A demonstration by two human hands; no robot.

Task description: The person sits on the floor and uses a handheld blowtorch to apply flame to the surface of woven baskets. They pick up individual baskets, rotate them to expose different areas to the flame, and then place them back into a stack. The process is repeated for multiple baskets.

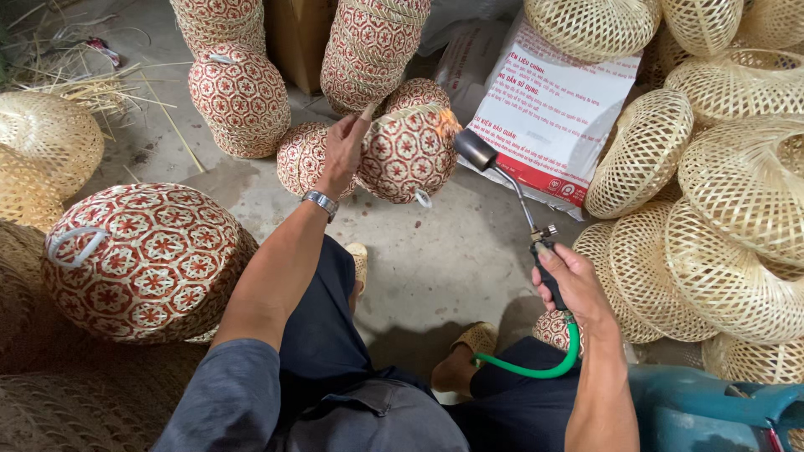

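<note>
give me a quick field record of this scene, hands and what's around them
left hand: holds a red-and-white woven basket up off the concrete floor
right hand: grips a gas torch fed by a green hose
torch: flame at the basket's rim
left side: patterned baskets
right side: plain bamboo baskets
behind: white printed sack

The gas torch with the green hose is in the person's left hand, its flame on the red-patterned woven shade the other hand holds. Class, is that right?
Not quite. The head view shows the gas torch in the right hand; the left hand holds the red-patterned woven shade.
</note>
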